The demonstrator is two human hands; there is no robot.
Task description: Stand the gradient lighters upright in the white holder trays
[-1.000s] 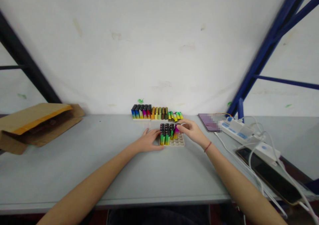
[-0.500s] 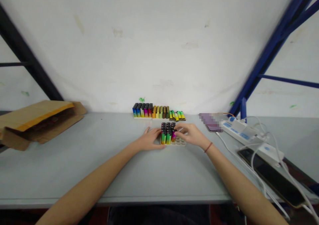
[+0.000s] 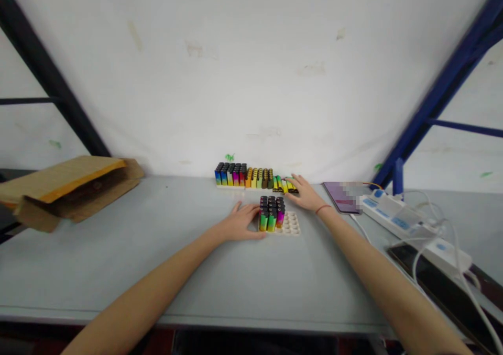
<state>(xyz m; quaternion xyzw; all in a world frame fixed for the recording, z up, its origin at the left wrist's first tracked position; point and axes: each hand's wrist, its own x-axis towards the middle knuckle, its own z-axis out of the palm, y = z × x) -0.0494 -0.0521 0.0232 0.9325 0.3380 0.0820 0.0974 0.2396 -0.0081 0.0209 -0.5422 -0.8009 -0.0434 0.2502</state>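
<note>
A white tray with round holes (image 3: 292, 224) stands in the middle of the table. Several upright lighters with black tops (image 3: 272, 216) fill its left part, green and yellow ones beside a purple one. My left hand (image 3: 241, 223) rests against the tray's left side, thumb and fingers apart. Behind the tray, my right hand (image 3: 305, 193) reaches over a small pile of green and yellow lighters lying down (image 3: 283, 184). Its fingers are spread over the pile's right end, and no lighter is seen lifted.
Two full trays stand by the wall, one of black-topped lighters (image 3: 230, 175), one of yellow to brown ones (image 3: 259, 178). An open cardboard package (image 3: 78, 187) lies left. Right are a phone (image 3: 341, 197), a power strip (image 3: 412, 229), cables and a dark phone (image 3: 444, 292).
My right hand has left the tray and moved back to the lying lighters. The purple lighter now stands released in the tray. My left hand stays at the tray; the view has shifted slightly.
</note>
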